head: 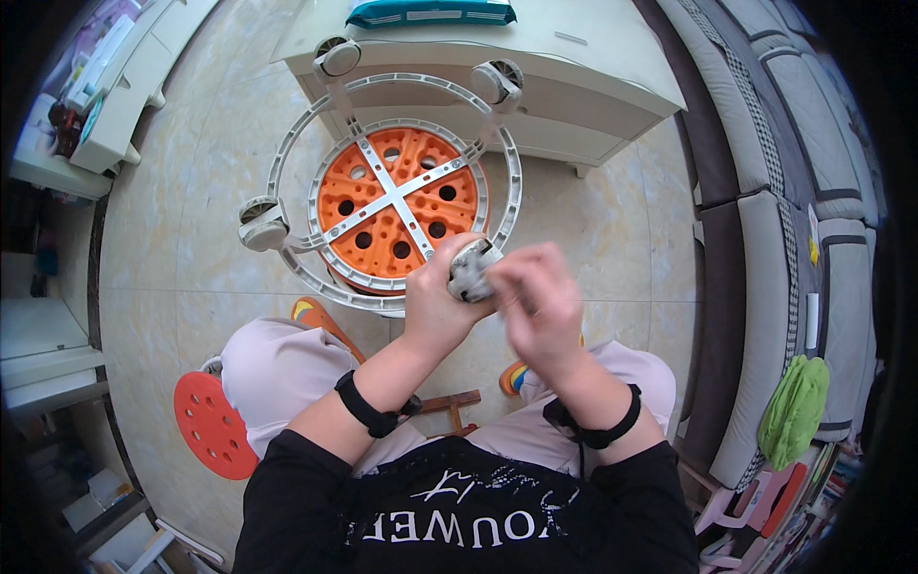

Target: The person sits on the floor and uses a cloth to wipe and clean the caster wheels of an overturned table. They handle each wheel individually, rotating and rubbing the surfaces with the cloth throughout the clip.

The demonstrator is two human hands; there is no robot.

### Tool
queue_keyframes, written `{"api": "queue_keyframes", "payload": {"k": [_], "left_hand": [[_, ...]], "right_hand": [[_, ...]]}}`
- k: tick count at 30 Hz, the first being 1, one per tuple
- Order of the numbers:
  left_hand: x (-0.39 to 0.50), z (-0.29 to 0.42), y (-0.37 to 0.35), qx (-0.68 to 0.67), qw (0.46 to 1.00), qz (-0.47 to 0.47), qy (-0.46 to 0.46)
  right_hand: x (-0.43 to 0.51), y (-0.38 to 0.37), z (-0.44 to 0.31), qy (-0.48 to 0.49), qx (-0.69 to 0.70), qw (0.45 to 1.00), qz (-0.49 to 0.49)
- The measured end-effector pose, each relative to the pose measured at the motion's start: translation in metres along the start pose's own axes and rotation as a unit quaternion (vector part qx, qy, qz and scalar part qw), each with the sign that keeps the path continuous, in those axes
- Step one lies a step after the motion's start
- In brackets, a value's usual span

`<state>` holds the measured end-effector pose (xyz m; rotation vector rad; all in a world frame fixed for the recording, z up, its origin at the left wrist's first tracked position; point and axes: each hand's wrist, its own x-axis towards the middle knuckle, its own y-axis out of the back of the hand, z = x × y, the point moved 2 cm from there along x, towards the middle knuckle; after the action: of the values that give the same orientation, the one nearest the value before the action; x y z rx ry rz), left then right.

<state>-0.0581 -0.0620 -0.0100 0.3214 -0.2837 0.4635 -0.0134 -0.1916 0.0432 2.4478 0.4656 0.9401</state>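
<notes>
An upturned stool or stand stands before me, with an orange plastic disc, a white metal cross brace and a pale round ring. Three caster wheels show on its legs: at the top, at the upper right and at the left. My left hand is closed around a fourth caster wheel, whose tread looks dirty. My right hand is blurred, with its fingertips at this wheel's right side; whether they pinch something small cannot be told.
A white low cabinet with a teal package stands beyond the wheeled frame. On the right runs a grey sofa with a green cloth item. A red perforated round seat is beside the left knee. White furniture lines the left.
</notes>
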Motion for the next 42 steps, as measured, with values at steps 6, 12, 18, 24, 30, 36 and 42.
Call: {"api": "queue_keyframes", "payload": {"k": [6,12,18,24,30,36,42], "left_hand": [[0.000,-0.003,0.002,0.010,1.000,-0.004,0.001],[-0.001,0.000,0.003,0.025,0.999,-0.020,0.001],[0.001,0.007,0.004,0.000,0.999,-0.032,0.019],[0.001,0.005,0.006,-0.009,0.998,-0.058,0.036],[0.001,0.003,0.007,0.006,0.997,-0.064,0.039],[0.000,0.003,0.007,0.006,0.998,-0.048,0.032],[0.002,-0.001,0.010,-0.027,0.997,-0.062,0.023]], "right_hand": [[-0.005,-0.009,-0.014,0.022,0.013,1.000,-0.011],[0.001,0.014,-0.012,0.023,0.020,0.999,0.025],[0.004,0.018,0.010,-0.087,0.075,0.993,0.038],[-0.007,0.004,-0.001,-0.054,0.076,0.996,0.001],[0.003,0.012,0.006,-0.050,0.098,0.994,-0.010],[0.005,0.010,0.011,-0.066,0.097,0.993,-0.018],[-0.002,-0.008,-0.005,0.141,0.045,0.985,-0.086]]}}
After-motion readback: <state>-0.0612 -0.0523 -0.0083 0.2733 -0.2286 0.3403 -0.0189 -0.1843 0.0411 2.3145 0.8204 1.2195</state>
